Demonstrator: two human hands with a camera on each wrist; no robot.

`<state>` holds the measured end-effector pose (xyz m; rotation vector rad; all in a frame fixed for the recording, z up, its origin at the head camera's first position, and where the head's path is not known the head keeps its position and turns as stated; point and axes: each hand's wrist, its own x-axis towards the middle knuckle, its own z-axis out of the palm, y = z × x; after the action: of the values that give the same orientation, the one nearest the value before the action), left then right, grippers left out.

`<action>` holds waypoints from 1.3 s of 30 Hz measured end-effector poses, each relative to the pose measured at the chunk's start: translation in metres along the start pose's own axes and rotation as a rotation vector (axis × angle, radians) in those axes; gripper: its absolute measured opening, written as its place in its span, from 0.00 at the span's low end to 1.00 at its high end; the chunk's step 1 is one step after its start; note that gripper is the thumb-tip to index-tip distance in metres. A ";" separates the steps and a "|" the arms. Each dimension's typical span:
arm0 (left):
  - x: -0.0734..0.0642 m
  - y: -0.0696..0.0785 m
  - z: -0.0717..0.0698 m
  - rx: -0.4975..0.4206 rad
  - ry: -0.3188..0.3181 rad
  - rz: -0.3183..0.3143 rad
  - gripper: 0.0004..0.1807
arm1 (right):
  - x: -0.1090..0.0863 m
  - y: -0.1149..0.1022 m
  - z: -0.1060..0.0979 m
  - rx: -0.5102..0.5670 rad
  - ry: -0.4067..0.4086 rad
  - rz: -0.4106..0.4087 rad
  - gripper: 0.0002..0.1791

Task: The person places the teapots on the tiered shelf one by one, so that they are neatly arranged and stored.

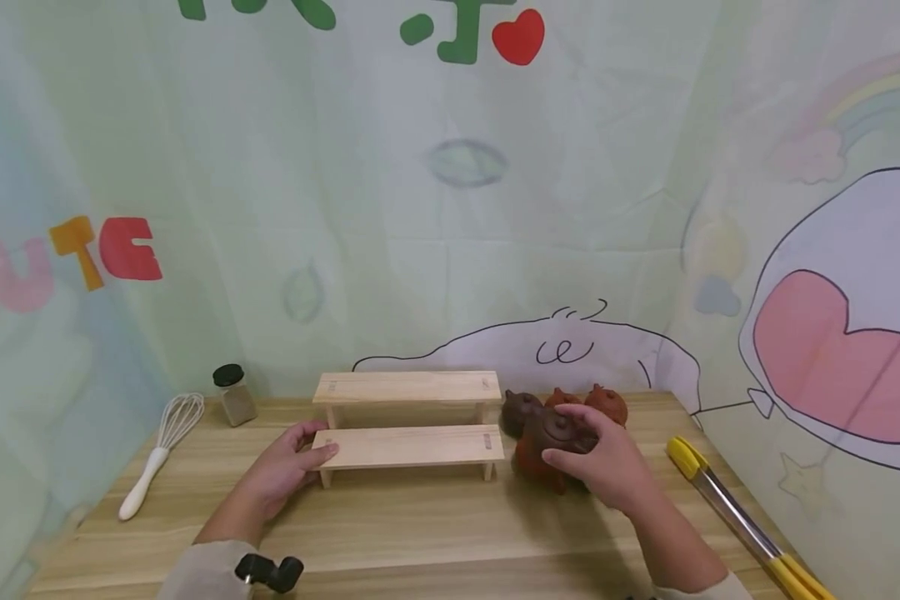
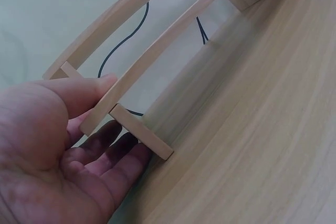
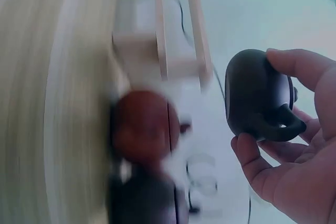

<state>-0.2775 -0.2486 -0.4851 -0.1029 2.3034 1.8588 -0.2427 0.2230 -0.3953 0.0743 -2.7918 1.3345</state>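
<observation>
On the wooden table, a two-step wooden stand. Pinched at its front left end by the left hand, thumb on top, fingers below. Clamped in the right hand, thumb and fingers wrapped around, up off the table, right of the stand: a small dark teapot. Close by, more little teapots, red and dark.
</observation>
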 end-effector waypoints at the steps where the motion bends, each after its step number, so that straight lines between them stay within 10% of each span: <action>1: 0.000 0.000 0.000 -0.001 -0.003 0.003 0.36 | 0.000 -0.006 0.007 0.020 -0.011 -0.015 0.37; 22: -0.001 0.001 0.000 -0.008 -0.015 -0.016 0.37 | 0.072 -0.127 0.133 0.089 -0.184 -0.284 0.34; 39: 0.001 0.000 -0.002 -0.013 -0.046 0.007 0.35 | 0.107 -0.166 0.193 0.008 -0.176 -0.276 0.37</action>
<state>-0.2785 -0.2506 -0.4849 -0.0532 2.2637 1.8598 -0.3434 -0.0338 -0.3802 0.5809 -2.7804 1.3285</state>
